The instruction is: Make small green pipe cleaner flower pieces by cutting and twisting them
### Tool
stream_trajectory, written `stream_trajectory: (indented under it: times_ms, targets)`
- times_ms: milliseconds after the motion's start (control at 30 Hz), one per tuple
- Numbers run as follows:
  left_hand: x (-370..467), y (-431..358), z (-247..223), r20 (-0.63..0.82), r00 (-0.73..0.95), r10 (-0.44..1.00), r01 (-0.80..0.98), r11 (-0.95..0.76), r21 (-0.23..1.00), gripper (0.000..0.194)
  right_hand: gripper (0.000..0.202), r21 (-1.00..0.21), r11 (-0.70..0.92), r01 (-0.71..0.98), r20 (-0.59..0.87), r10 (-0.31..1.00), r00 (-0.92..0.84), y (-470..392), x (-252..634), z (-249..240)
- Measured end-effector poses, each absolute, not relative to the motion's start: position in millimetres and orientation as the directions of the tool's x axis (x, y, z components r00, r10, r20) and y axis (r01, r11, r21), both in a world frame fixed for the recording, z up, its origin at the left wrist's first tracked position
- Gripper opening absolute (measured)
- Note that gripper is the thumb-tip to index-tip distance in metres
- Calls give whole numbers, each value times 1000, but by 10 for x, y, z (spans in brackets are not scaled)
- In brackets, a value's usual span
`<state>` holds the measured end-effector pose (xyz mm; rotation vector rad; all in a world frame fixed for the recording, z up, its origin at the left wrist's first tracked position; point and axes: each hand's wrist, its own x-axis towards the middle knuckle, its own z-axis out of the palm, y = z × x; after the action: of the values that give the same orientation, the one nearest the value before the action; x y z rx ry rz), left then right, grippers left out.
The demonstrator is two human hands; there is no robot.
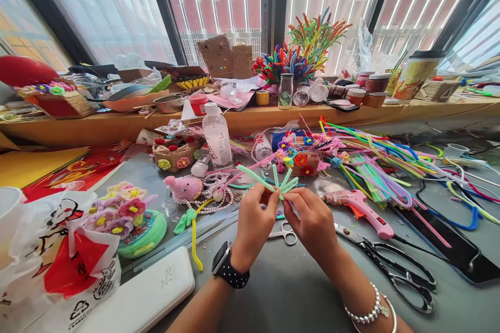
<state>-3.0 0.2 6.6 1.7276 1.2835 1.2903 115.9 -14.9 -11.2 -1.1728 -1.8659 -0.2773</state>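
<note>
Several light green fuzzy stems [287, 183] fan out upward from between my two hands, with one longer stem pointing to the upper left. My left hand [255, 218], with a black watch on its wrist, pinches the bunch at its base. Against the right side of the same base, my right hand [312, 218] closes its thumb and fingers on the stems. The fingertips nearly meet, and they hide where the stems join. Small silver scissors [289, 234] lie on the table just below the hands.
A pink glue gun [363, 210] and large black scissors [402, 270] lie at the right. Colourful stems [390, 166] spread behind them. A clear bottle [217, 138] stands behind the hands. At the left are a white case [156, 291], a green flower piece [144, 234] and a plastic bag [58, 265].
</note>
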Motion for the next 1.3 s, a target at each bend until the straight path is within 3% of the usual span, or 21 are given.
stream_trajectory:
  times_ms: [100,233,367,433,500,567,633,833,1300]
  targets:
    - [-10,-12,50,398,61,916,400,-387,831,11,11,-450,499,741,704,708,-49,-166,1130,-114]
    - [16,-53,61,512,87,854,538,-473,698,10,15,-752,394,528,519,848,106,-183,1078,-96]
    - [24,-97,75,590,136,796,611,-536,583,16,17,-961,236,144,254,959,125,-169,1055,-71]
    - [26,-110,78,598,132,790,610,-540,580,18,18,-984,58,-168,52,998,42,-154,1052,-67]
    - [28,-113,81,601,114,791,591,-540,599,17,19,-891,-147,-430,-109,988,-111,-143,1049,-69]
    - [27,-100,85,586,76,807,559,-521,645,14,22,-774,-280,-568,-173,956,-236,-141,1043,-73]
    - [15,-70,86,547,27,837,503,-484,716,10,22,-736,-307,-603,-174,947,-269,-144,1038,-75]
    - [-56,38,93,327,-104,939,218,-299,929,16,20,-846,-122,-519,-100,993,-70,-131,1076,-45]
    - [-19,17,121,83,66,994,-113,-76,991,14,22,-891,-91,-445,-57,994,-88,-107,1145,-94]
